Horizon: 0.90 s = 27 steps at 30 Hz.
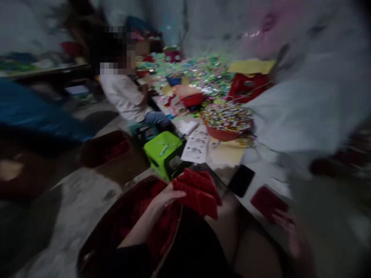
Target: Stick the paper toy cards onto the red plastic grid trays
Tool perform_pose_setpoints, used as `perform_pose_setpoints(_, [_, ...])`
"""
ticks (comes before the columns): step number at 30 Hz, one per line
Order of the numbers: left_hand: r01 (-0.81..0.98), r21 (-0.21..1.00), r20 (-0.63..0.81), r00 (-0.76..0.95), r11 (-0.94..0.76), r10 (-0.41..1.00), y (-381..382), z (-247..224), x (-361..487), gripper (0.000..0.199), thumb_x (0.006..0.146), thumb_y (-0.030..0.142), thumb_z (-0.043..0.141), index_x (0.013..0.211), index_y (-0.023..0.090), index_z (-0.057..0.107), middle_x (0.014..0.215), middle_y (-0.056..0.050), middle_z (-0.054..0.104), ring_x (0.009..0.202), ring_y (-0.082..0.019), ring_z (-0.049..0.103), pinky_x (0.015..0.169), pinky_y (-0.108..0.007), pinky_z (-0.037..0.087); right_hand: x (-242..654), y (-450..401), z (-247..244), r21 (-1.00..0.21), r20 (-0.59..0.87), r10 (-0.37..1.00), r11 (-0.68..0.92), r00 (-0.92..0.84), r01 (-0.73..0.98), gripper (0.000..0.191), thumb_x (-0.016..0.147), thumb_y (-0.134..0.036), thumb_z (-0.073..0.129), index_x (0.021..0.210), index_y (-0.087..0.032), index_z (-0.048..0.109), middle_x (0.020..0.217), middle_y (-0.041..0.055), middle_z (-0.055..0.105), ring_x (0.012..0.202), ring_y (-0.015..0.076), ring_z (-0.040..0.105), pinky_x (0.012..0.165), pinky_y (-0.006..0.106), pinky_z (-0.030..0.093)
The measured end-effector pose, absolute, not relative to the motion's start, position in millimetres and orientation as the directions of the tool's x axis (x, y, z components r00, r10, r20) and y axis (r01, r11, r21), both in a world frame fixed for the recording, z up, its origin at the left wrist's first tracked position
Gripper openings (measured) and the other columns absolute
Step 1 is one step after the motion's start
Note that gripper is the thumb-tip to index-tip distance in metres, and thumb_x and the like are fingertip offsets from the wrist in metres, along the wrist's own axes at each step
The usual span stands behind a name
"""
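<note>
- The room is dim, its pale wall (pixel 208 23) smeared and its edges lost in shadow; the gritty grey floor (pixel 69 208) fades to black at left.
- A pale low work surface (pixel 269 178) runs from the far heap of bright small pieces (pixel 203 71) toward the lower right; blur hides the pieces' shapes.
- A large dark basket (pixel 91 233), cut off at the bottom edge, holds red pieces; the left forearm covers some of them.
- A person in a white shirt (pixel 123 92) sits beyond, the hands hard to make out.
- A bright green stool (pixel 153 146) stands nearer; a round basin (pixel 222 134) heaped with small pieces is near a printed sheet (pixel 197 144).
- The left hand (pixel 166 195) pinches a red bundle (pixel 199 199) above the basket's right side; its layers look flat, ridged and angular; the underlying fingers are hidden.
- The right hand (pixel 290 227), blurred, touches a dark red flat piece (pixel 265 200) on the surface, beside a black rectangle (pixel 241 180); whether it grips, I cannot tell.
</note>
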<state>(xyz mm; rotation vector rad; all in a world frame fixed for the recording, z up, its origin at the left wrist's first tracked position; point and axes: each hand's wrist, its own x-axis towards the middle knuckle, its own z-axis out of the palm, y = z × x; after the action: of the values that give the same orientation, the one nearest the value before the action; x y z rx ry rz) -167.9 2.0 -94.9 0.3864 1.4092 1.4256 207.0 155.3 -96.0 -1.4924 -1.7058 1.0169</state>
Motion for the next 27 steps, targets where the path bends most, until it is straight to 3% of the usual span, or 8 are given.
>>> perform_pose_setpoints(2, [-0.358,0.911,-0.254,-0.092,0.206,0.963,58,-74,-112,0.064,0.042,0.026,0.085,0.101,0.017,0.061,0.1,-0.003,0.068,0.101,-0.028,0.059,0.089,-0.036,0.047,200,153,-95,-0.945,-0.076,0.989,-0.03,-0.128,0.326,0.065,0.067,-0.082,0.036,0.085,-0.029,0.069,0.1,0.0125,0.068,0.092,0.0318,0.064,0.074,0.049,0.053])
perform_pose_setpoints(4, [-0.305,0.934,-0.142,0.159,0.186,0.977,98,-61,-56,0.053,0.05,0.025,0.083,0.096,0.018,0.059,0.095,-0.002,0.066,0.095,-0.023,0.06,0.084,-0.032,0.048,199,151,-86,-0.987,-0.16,0.967,-0.151,-0.198,0.058,0.079,0.052,-0.09,0.039,0.082,-0.024,0.071,0.096,0.0151,0.07,0.089,0.036,0.064,0.075,0.052,0.053])
perform_pose_setpoints(7, [-0.227,0.957,-0.09,0.36,0.181,0.928,137,-56,7,0.046,0.056,0.024,0.08,0.094,0.019,0.055,0.093,-0.001,0.065,0.089,-0.02,0.062,0.08,-0.029,0.049,220,146,-68,-0.99,-0.119,0.985,-0.128,-0.125,-0.067,0.062,0.067,-0.075,0.049,0.1,-0.026,0.068,0.11,0.0073,0.067,0.105,0.03,0.059,0.094,0.046,0.046])
perform_pose_setpoints(9, [-0.171,0.971,-0.084,0.405,0.166,0.911,157,-61,37,0.049,0.056,0.023,0.08,0.098,0.019,0.055,0.105,-0.004,0.064,0.096,-0.021,0.061,0.084,-0.03,0.048,245,140,-61,-0.997,-0.064,0.997,-0.066,-0.038,-0.039,0.048,0.076,-0.063,0.052,0.104,-0.026,0.066,0.114,0.004,0.065,0.111,0.0262,0.056,0.099,0.043,0.042])
perform_pose_setpoints(12, [-0.1,0.984,-0.097,0.407,0.15,0.908,181,-78,75,0.056,0.052,0.024,0.082,0.102,0.018,0.057,0.126,-0.009,0.055,0.109,-0.026,0.056,0.089,-0.033,0.047,285,137,-67,-0.997,-0.051,0.997,-0.048,0.061,-0.053,0.042,0.075,-0.058,0.057,0.101,-0.025,0.064,0.108,0.0044,0.067,0.103,0.0259,0.059,0.088,0.041,0.049])
perform_pose_setpoints(16, [-0.038,0.989,-0.116,0.42,0.145,0.9,200,-110,124,0.057,0.05,0.028,0.083,0.102,0.016,0.061,0.126,-0.012,0.056,0.109,-0.029,0.056,0.09,-0.036,0.047,323,146,-88,-0.988,-0.049,0.981,-0.021,0.185,-0.154,0.035,0.076,-0.052,0.059,0.098,-0.025,0.06,0.101,0.0037,0.066,0.094,0.0228,0.061,0.074,0.034,0.052])
perform_pose_setpoints(21, [-0.152,0.978,-0.048,0.503,0.144,0.863,205,-145,163,0.064,0.052,0.038,0.083,0.108,0.016,0.059,0.123,-0.014,0.057,0.113,-0.031,0.054,0.096,-0.039,0.043,343,155,-109,-0.998,-0.045,0.94,-0.025,0.339,-0.061,0.034,0.074,-0.049,0.061,0.096,-0.023,0.059,0.096,0.004,0.066,0.092,0.0214,0.06,0.08,0.034,0.048])
perform_pose_setpoints(27, [-0.197,0.97,-0.018,0.537,0.145,0.844,199,-157,171,0.09,0.057,0.041,0.081,0.134,0.021,0.038,0.141,-0.016,0.039,0.123,-0.032,0.046,0.099,-0.04,0.041,350,157,-124,-0.989,-0.061,0.938,-0.103,0.343,0.108,0.035,0.076,-0.048,0.06,0.099,-0.022,0.06,0.103,0.0047,0.064,0.1,0.0224,0.057,0.091,0.037,0.042])
